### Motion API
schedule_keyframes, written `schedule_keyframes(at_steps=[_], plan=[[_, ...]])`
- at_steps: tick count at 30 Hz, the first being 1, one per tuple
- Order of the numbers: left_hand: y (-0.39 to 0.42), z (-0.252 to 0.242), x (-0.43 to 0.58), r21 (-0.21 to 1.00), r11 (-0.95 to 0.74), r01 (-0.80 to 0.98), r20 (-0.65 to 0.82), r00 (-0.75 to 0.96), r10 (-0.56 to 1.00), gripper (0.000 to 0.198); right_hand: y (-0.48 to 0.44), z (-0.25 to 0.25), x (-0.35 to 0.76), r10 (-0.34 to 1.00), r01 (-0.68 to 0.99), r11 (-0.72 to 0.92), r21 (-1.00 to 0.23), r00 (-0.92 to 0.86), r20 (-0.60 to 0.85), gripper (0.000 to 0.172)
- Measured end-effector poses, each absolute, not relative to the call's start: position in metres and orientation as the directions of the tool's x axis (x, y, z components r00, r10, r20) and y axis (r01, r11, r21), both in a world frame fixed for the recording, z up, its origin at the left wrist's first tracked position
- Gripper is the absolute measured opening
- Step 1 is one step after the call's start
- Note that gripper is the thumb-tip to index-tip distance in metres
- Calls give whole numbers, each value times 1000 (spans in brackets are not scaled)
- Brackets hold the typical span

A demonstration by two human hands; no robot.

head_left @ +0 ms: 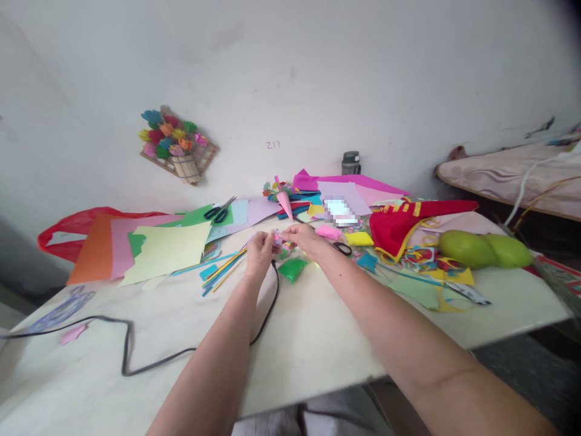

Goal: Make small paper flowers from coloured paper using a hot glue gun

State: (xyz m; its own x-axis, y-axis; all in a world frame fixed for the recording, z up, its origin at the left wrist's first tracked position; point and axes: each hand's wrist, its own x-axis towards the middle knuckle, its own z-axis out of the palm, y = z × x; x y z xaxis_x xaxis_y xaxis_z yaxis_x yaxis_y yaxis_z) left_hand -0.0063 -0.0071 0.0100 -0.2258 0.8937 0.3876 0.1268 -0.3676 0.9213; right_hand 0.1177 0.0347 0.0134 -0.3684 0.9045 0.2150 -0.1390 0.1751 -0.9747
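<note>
Over the middle of the table [313,357], my left hand [261,251] and my right hand [303,237] meet with fingers pinched. Between them is a small purple paper piece [278,235], mostly hidden by the fingers. Just below my hands lies a green packet [293,268]. Several thin blue and yellow paper strips [226,270] fan out left of my left hand. Beyond my right hand are a pink packet [328,232] and a yellow packet [359,238]. Black scissor handles [342,248] show beside my right wrist.
Coloured paper sheets [167,251] and scissors [219,212] lie at left. A black cable [154,363] crosses the front. Behind are a pink paper cone [284,204] and a phone [340,212]. A red cloth [394,227], paper scraps and green fruits [467,248] fill the right.
</note>
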Motion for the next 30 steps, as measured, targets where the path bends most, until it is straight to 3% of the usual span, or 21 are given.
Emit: schedule_keyframes(at_steps=[6, 20, 27, 30], plan=[[-11, 14, -6, 938, -332, 96, 345, -231, 910, 42, 35, 15, 120, 893, -136, 205, -969, -381, 242, 20], [-10, 14, -3, 927, -366, 86, 375, -273, 886, 34, 34, 15, 120, 873, -106, 206, -973, -429, 232, 18], [-14, 17, -4, 960, -281, -7, 270, -253, 929, 48, 34, 18, 120, 868, -108, 246, -963, -419, 268, 19], [-13, 17, -9, 963, -268, -29, 256, -222, 941, 44, 33, 19, 121, 846, -113, 261, -959, -452, 284, 19]])
